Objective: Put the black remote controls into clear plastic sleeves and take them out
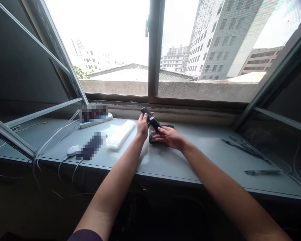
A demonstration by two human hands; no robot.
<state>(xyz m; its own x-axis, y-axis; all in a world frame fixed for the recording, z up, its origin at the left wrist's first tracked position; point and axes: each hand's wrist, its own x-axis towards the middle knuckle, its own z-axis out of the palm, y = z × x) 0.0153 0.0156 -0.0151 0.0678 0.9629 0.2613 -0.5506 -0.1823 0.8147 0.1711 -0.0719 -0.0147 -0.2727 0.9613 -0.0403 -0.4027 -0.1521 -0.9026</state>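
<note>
Both hands hold a slim black bar-shaped object (154, 123) above the desk, tilted down to the right. A pale band crosses its middle; its exact kind I cannot make out. My left hand (142, 126) grips the upper left end, thumb on top. The lower right end lies between the thumb and fingers of my right hand (171, 135). Just beneath them sits a dark keypad-like item (153, 138) with small keys, partly covered by my right hand.
A white packet (121, 135) lies left of my hands. Beyond it are a power strip (96, 122), a blurred-out dark item (91, 146) and a white round charger (71, 151) with cables. Pens (262, 172) and dark cables (245, 149) lie right. Metal frames flank the desk (203, 160); a window stands behind.
</note>
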